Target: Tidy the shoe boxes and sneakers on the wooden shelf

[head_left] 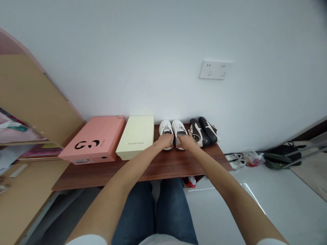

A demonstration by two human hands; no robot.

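Two white sneakers stand side by side on a brown wooden bench top, toes toward the wall. My left hand (pixel 166 140) is closed on the heel end of the left white sneaker (pixel 165 126). On the right white sneaker (pixel 178 126), my right hand (pixel 186 141) grips the heel in the same way. Both hands partly cover the shoes' openings. Just right of them rests a pair of black sneakers (pixel 204 132) with cream stripes. A pale yellow shoe box (pixel 138 132) lies to the left, its lid on, beside a larger pink shoe box (pixel 98 137).
The brown bench top (pixel 178 163) runs along a white wall with a socket plate (pixel 216 70). A light wooden desk with shelves (pixel 33 177) adjoins it at left. On the floor at right are more white shoes (pixel 236 161), a plastic bag (pixel 252 158) and a dark green bag (pixel 276 160).
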